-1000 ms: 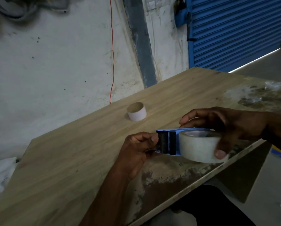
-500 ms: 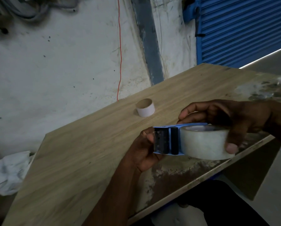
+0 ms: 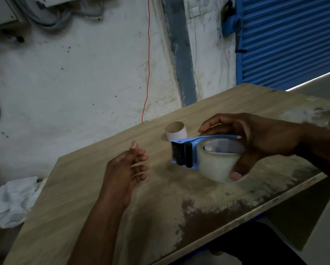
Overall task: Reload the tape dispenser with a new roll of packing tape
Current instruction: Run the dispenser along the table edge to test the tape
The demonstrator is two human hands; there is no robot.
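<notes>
A blue tape dispenser (image 3: pixel 183 153) with black rollers carries a clear roll of packing tape (image 3: pixel 215 165) and is held a little above the wooden table (image 3: pixel 83 188). My right hand (image 3: pixel 256 142) grips the roll, fingers curled over its top and thumb under its near side. My left hand (image 3: pixel 125 169) hovers apart to the left of the dispenser, fingers relaxed and holding nothing. An empty cardboard tape core (image 3: pixel 176 131) stands on the table just behind the dispenser.
The table's near edge (image 3: pixel 236 222) is worn and stained. A white wall with a red wire (image 3: pixel 147 64) lies behind, a blue roller shutter (image 3: pixel 290 39) at the back right. A crumpled white cloth (image 3: pixel 11 199) lies off the table's left side.
My left hand has let go of the dispenser's roller end and drawn back to the left. My right hand still holds the roll and dispenser.
</notes>
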